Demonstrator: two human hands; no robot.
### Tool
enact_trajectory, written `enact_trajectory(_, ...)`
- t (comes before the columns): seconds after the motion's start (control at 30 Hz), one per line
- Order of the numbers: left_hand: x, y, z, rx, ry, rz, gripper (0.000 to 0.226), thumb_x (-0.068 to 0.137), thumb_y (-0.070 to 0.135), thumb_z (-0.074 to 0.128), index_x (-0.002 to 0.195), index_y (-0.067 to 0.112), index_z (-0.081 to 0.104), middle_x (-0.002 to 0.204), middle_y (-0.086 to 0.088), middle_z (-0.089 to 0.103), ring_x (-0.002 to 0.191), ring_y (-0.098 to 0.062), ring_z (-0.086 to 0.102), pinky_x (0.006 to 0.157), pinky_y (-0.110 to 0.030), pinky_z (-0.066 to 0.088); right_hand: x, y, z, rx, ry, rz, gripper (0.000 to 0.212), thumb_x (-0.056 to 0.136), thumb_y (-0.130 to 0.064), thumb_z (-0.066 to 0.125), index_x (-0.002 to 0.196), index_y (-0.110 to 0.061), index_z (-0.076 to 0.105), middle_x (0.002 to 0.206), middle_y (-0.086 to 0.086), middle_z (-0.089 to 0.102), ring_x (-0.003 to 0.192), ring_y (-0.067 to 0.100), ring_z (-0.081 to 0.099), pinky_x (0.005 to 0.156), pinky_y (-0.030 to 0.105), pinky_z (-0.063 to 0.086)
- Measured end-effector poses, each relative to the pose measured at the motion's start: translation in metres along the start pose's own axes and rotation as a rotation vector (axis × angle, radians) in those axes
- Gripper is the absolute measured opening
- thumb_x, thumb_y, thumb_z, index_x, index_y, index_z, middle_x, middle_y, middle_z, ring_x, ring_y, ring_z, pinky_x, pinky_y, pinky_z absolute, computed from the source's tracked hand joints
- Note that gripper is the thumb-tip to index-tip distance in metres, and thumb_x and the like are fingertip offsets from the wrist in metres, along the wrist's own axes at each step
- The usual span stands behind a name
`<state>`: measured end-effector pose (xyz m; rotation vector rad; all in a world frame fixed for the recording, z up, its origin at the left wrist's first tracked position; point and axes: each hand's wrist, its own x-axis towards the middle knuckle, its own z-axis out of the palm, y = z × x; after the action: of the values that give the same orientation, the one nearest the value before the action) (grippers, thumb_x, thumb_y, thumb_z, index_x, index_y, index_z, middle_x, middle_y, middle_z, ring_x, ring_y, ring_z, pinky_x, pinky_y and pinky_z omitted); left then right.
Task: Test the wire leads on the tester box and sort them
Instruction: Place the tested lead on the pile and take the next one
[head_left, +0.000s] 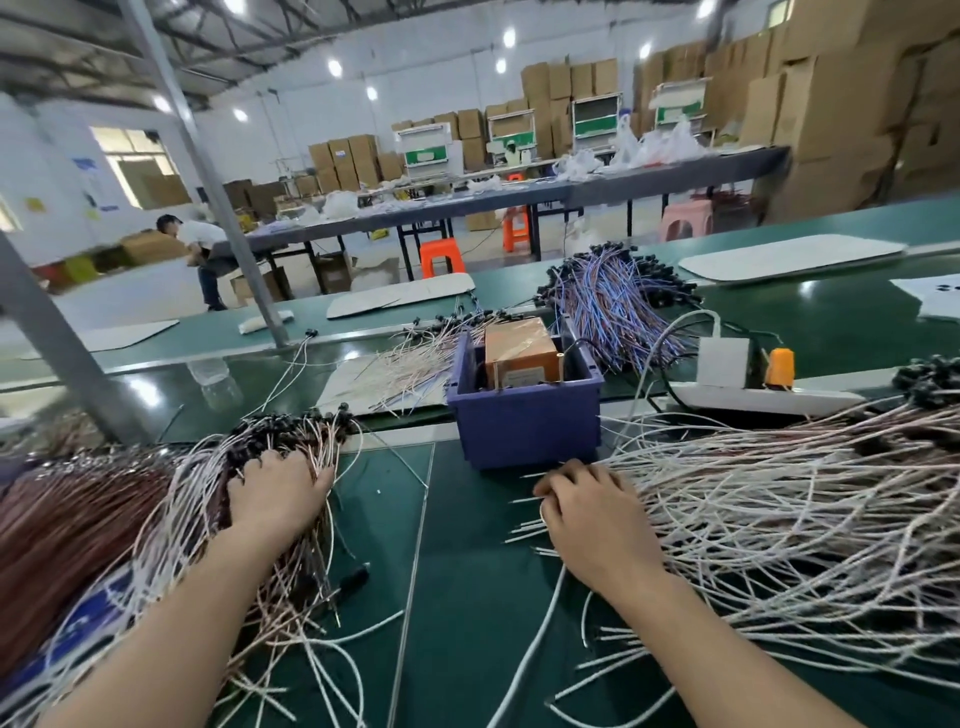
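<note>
- Head view: left hand (280, 493) grips into the left pile (156, 499) of leads on the tabletop (467, 571). Right hand (592, 514) is curled over the lead ends of the right pile (779, 493) (pinch hidden, cannot tell).
- Tester box (519, 353) sits in the blue bin (524, 431) between the piles.
- Leads are likely light, floppy and tangle-prone; take one near its bare end.

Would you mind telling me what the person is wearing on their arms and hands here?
Nothing is worn that I can see. Both forearms are bare to the frame's edge, with no sleeves showing. The left hand and right hand have no gloves, and no watch, bracelet or ring shows. Some fingertips are hidden among the wire leads, so I cannot check them.
</note>
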<state>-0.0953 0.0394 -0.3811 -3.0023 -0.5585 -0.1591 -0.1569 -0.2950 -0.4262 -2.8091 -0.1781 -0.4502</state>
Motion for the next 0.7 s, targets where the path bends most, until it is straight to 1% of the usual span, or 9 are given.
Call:
enact_trajectory(0.13, -0.004, 0.008, 0.003, -0.064, 0.071, -0.026, 0.053, 0.099, 0.054, 0.045, 0.136, 0.015, 0.047, 0.144, -0.019, 0.042, 0.133, -0.037, 0.040, 0.109, -0.052, 0.032, 0.001, 0.001, 0.002, 0.005, 0.018, -0.009, 0.030, 0.101, -0.038, 0.038, 0.117, -0.037, 0.064, 0.121, -0.012, 0.061, 0.113, 0.016, 0.055, 0.103, 0.036, 0.037)
enact_trajectory(0.23, -0.003, 0.015, 0.003, -0.090, 0.101, 0.008, 0.046, 0.101, 0.048, 0.045, 0.139, 0.022, 0.048, 0.143, -0.017, 0.041, 0.133, -0.036, 0.039, 0.109, -0.052, 0.032, 0.001, 0.002, 0.004, 0.005, 0.031, -0.009, 0.030, 0.101, -0.038, 0.038, 0.116, -0.037, 0.064, 0.120, -0.012, 0.061, 0.113, 0.016, 0.055, 0.102, 0.037, 0.038)
enact_trajectory(0.33, 0.002, 0.024, 0.003, -0.063, 0.125, 0.116, 0.040, 0.101, 0.047, 0.045, 0.135, 0.026, 0.053, 0.145, -0.012, 0.043, 0.134, -0.033, 0.040, 0.110, -0.051, 0.033, 0.001, 0.003, 0.006, 0.007, 0.038, -0.014, 0.029, 0.101, -0.038, 0.039, 0.115, -0.037, 0.065, 0.119, -0.012, 0.061, 0.112, 0.016, 0.055, 0.102, 0.038, 0.038)
enact_trajectory(0.4, 0.006, 0.029, 0.004, 0.015, 0.112, 0.163, 0.039, 0.101, 0.049, 0.044, 0.129, 0.025, 0.057, 0.144, -0.010, 0.046, 0.133, -0.031, 0.040, 0.108, -0.050, 0.034, 0.002, 0.003, 0.007, 0.014, 0.044, -0.016, 0.029, 0.101, -0.037, 0.039, 0.114, -0.037, 0.065, 0.118, -0.012, 0.061, 0.112, 0.016, 0.055, 0.102, 0.038, 0.038)
enact_trajectory(0.5, 0.010, 0.036, 0.010, 0.045, 0.067, 0.115, 0.033, 0.102, 0.043, 0.045, 0.120, 0.021, 0.061, 0.138, -0.011, 0.048, 0.131, -0.032, 0.039, 0.107, -0.049, 0.033, 0.002, 0.003, 0.008, 0.012, 0.050, -0.020, 0.029, 0.101, -0.038, 0.039, 0.115, -0.037, 0.065, 0.118, -0.013, 0.061, 0.112, 0.016, 0.055, 0.102, 0.038, 0.037)
enact_trajectory(0.53, 0.010, 0.038, 0.011, -0.005, 0.057, 0.080, 0.031, 0.103, 0.040, 0.044, 0.119, 0.019, 0.061, 0.137, -0.012, 0.048, 0.130, -0.033, 0.039, 0.107, -0.050, 0.033, 0.002, 0.004, 0.008, 0.012, 0.056, -0.023, 0.030, 0.101, -0.038, 0.038, 0.114, -0.037, 0.065, 0.118, -0.013, 0.061, 0.111, 0.016, 0.055, 0.102, 0.037, 0.037)
enact_trajectory(0.6, 0.009, 0.043, 0.010, -0.209, 0.085, -0.012, 0.034, 0.104, 0.036, 0.040, 0.120, 0.013, 0.060, 0.135, -0.017, 0.050, 0.128, -0.036, 0.041, 0.106, -0.050, 0.032, 0.001, 0.004, 0.007, 0.015, 0.066, -0.027, 0.029, 0.101, -0.038, 0.039, 0.113, -0.037, 0.066, 0.117, -0.013, 0.062, 0.110, 0.016, 0.056, 0.102, 0.038, 0.038)
enact_trajectory(0.67, 0.004, 0.050, -0.002, -0.542, 0.177, -0.100, 0.034, 0.105, 0.031, 0.037, 0.117, 0.007, 0.059, 0.126, -0.020, 0.057, 0.118, -0.037, 0.048, 0.099, -0.048, 0.037, 0.000, 0.003, 0.006, 0.013, 0.088, -0.034, 0.027, 0.099, -0.037, 0.043, 0.111, -0.037, 0.067, 0.115, -0.013, 0.064, 0.108, 0.016, 0.058, 0.100, 0.038, 0.039)
enact_trajectory(0.7, -0.001, 0.055, -0.010, -0.743, 0.227, -0.119, 0.031, 0.105, 0.028, 0.037, 0.113, 0.006, 0.057, 0.116, -0.019, 0.061, 0.108, -0.036, 0.052, 0.089, -0.045, 0.041, -0.002, 0.003, 0.004, 0.017, 0.103, -0.036, 0.025, 0.098, -0.036, 0.046, 0.110, -0.037, 0.067, 0.113, -0.012, 0.065, 0.106, 0.017, 0.059, 0.099, 0.038, 0.041)
